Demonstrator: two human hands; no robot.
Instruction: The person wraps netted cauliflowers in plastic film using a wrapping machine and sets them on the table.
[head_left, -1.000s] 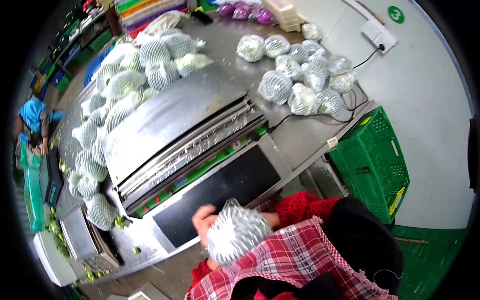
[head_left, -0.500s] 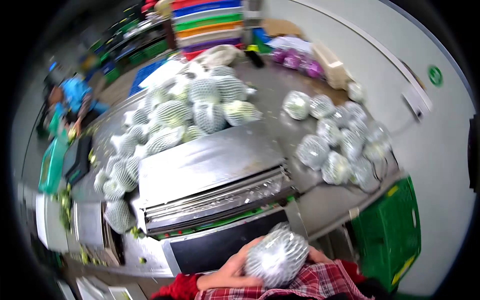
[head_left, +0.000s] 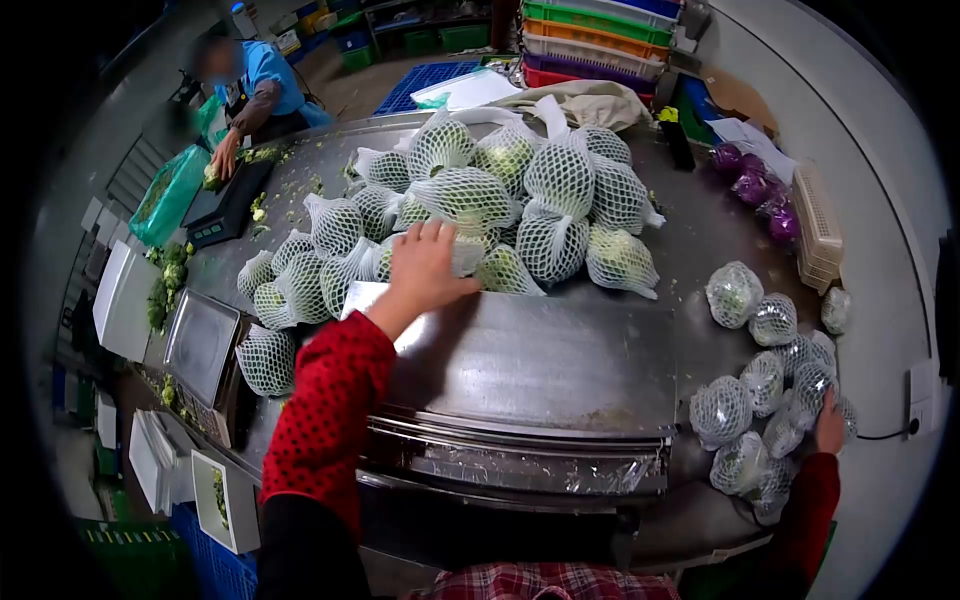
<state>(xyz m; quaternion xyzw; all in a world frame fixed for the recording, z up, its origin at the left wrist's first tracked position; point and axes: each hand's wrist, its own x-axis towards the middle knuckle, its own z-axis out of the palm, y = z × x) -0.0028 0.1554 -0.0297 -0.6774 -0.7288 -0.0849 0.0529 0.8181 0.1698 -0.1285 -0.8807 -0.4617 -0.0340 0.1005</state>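
Observation:
My left hand (head_left: pixel 428 268) reaches over the steel wrapping machine (head_left: pixel 530 350), fingers spread against the near side of a heap of vegetables in white foam nets (head_left: pixel 465 195). Its fingertips touch or nearly touch a netted piece; they are not closed round it. At the right, my right hand (head_left: pixel 830 422) is beside the group of film-wrapped netted vegetables (head_left: pixel 720 411), at its right edge. Its fingers are partly hidden, and whether they hold a wrapped piece is unclear. Clear film shows along the machine's front.
A co-worker in blue (head_left: pixel 268 80) handles a vegetable at a black scale (head_left: pixel 228 200), upper left. Stacked colored crates (head_left: pixel 598 45) stand behind the heap. Purple wrapped vegetables (head_left: pixel 755 190) and pale trays (head_left: pixel 817 225) lie at the right. A metal tray (head_left: pixel 200 335) is at the left.
The wrapped vegetable has left the front of my body, and my hands have parted. My left hand has moved forward to the netted heap, my right hand to the wrapped group. The view has shifted.

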